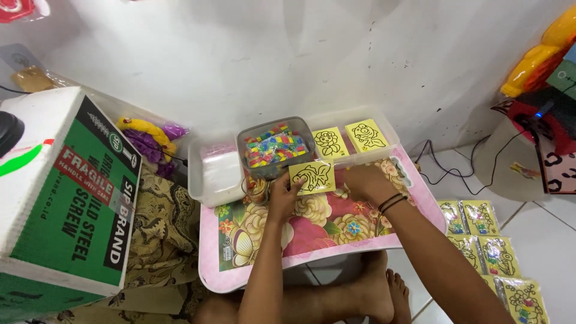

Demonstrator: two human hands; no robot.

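A small yellow card with a black fish outline (pixel 312 176) lies on a pink flowered lap table (pixel 312 240). My left hand (pixel 283 198) pinches the card's lower left corner. My right hand (pixel 367 183), with dark bands at the wrist, touches the card's right edge, fingers curled on the tabletop. Two more yellow outline cards (pixel 348 139) rest on a clear plastic box (pixel 210 174) behind the table. A grey tub of small coloured pieces (pixel 275 146) stands in that box, just beyond the fish card.
A green and white cardboard carton (pixel 66 192) stands at the left on patterned cloth. Several bagged yellow cards (pixel 486 246) lie on the tiled floor at the right. Colourful toys (pixel 540 66) and a black cable (pixel 456 174) sit by the white wall. My bare feet (pixel 372 294) show under the table.
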